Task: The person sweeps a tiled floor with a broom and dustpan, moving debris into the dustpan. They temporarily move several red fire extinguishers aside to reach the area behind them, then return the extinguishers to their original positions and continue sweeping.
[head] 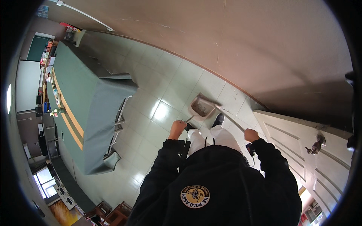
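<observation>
My left hand (pixel 177 130) is closed around a short handle (pixel 190 119) that slants towards a pinkish-brown dustpan (pixel 198 116). The dustpan is on the tiled floor in front of my shoes, with loose debris (pixel 200 108) inside it. My right hand (pixel 251 135) grips a long pole (pixel 233 122), probably a broom's. Its lower end reaches the dustpan's right side, where blur makes the head hard to make out. Small bits of debris (pixel 225 109) lie on the tiles just right of the pan.
A brown wall (pixel 198 34) runs along the far side. At the right is a white panelled door (pixel 299 141) with a metal knob (pixel 316 145). A large table under a green cloth (pixel 79 70) stands left, with metal legs (pixel 120 118) beneath. Wooden chairs (pixel 118 213) are at lower left.
</observation>
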Demonstrator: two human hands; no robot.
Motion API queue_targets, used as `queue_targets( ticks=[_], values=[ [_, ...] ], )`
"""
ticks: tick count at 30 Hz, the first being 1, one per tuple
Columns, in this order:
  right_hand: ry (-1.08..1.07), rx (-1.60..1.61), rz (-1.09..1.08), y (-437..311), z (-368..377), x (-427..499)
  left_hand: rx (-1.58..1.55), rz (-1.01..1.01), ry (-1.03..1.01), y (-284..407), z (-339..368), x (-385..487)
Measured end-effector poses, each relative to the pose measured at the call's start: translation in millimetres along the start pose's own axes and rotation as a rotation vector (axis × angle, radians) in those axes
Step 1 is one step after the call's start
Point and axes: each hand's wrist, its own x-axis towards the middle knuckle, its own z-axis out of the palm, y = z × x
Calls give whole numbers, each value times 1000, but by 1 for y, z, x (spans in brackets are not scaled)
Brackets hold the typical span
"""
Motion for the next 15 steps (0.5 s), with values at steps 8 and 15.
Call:
queue_targets(
  ticks=[8,15],
  values=[
    [8,-42,108,40,-18,-33,-2,25,-19,-9,-5,7],
    [16,23,88,29,-27,59,-105,-52,3,-20,-10,-26]
  ],
)
